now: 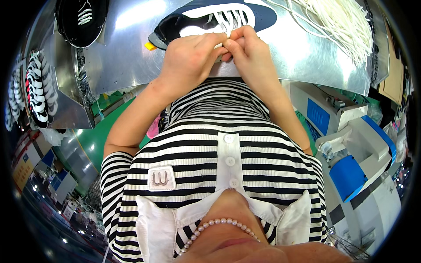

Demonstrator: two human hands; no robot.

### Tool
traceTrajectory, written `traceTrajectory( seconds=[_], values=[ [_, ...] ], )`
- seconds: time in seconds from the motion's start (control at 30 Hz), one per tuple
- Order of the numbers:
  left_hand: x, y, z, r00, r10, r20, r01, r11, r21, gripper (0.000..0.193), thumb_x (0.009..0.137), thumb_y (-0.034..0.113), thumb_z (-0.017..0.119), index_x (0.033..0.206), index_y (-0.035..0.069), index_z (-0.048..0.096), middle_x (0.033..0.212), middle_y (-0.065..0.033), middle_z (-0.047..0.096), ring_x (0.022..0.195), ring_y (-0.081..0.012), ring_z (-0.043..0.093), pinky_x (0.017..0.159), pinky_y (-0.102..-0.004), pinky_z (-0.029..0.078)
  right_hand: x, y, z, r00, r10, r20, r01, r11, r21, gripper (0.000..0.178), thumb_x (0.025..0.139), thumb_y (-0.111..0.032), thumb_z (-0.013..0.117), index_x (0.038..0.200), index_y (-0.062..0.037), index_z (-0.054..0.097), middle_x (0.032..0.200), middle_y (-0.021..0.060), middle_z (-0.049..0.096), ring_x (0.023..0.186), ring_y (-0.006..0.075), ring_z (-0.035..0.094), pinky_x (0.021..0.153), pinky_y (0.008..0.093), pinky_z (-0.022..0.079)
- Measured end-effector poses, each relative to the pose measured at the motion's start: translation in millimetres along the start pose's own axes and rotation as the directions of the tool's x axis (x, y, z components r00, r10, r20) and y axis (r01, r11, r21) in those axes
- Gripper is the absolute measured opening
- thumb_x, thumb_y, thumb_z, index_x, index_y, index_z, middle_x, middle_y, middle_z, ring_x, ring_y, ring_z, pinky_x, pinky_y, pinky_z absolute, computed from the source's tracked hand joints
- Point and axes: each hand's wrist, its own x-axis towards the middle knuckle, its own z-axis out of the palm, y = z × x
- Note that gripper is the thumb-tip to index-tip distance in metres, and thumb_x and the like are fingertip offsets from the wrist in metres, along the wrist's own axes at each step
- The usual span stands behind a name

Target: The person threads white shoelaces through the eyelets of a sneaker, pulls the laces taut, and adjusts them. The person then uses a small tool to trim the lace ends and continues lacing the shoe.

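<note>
A navy shoe upper (265, 17) with a white eyelet panel and a dark lining lies on the metal worktable (131, 52) in front of me. White lace (237, 18) runs in several rows across its opening. At the near edge of the upper, my left hand (187, 59) and my right hand (254, 52) meet with fingertips pinched together. A white lace end runs up from between them to the eyelets. Both hands are closed on this lace. The fingers hide its tip and part of the upper's near side. A yellow tab (150, 46) sticks out at the heel.
A bundle of loose white laces (340, 26) lies at the table's right. Far left sits a black shoe upper (82, 22) with white lacing. Several striped uppers (37, 87) hang in a row beyond the left edge. A white and blue machine (351, 162) stands at lower right.
</note>
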Motion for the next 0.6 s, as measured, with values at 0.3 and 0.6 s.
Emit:
traceTrajectory(
  seconds=[0.3, 0.6],
  values=[
    [3.2, 9.0, -13.2, 0.922, -0.255, 0.292, 0.292, 0.952, -0.094, 0.027, 0.086, 0.012, 0.069, 0.112, 0.008, 0.066, 0.095, -0.0158, 0.070, 0.078, -0.0301, 0.068, 0.066, -0.0345, 0.051, -8.3, -8.6, -55.8, 0.945, -0.276, -0.178, 0.239, 0.949, -0.204, 0.018, 0.098, -0.008, 0.056, 0.111, 0.0009, 0.064, 0.074, 0.0011, 0.061, 0.070, 0.0061, 0.055, 0.066, 0.0204, 0.045],
    [-11.8, 2.3, -25.8, 0.988, 0.115, 0.101, -0.133, 0.972, 0.195, 0.046, 0.081, 0.014, 0.074, 0.120, -0.003, 0.057, 0.118, -0.0213, 0.062, 0.111, -0.0372, 0.059, 0.101, -0.0453, 0.042, 27.4, 35.3, -32.8, 0.805, -0.464, -0.370, 0.385, 0.883, -0.269, 0.016, 0.093, -0.011, 0.063, 0.107, -0.0028, 0.064, 0.080, 0.0101, 0.069, 0.065, 0.0171, 0.064, 0.060, 0.0265, 0.049]
  ],
)
